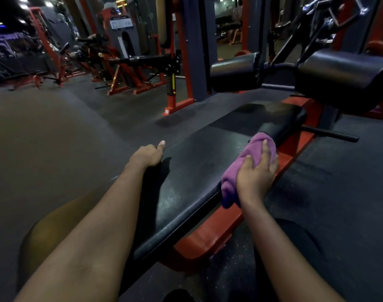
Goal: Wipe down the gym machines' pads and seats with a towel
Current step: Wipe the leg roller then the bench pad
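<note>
Right hand (257, 175) gripping purple towel (230, 186) on bench pad (197, 171), left hand (146, 154) apparently clasping pad edge

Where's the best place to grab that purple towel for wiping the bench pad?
Grip the towel across its bunched middle, from above, as the right hand does: it lies rolled along the right edge of the pad, its top exposed.

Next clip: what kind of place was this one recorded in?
A gym, evidently: a black padded bench on a red frame, thick roller pads just beyond it, and rows of red-framed machines across the dark floor.
</note>
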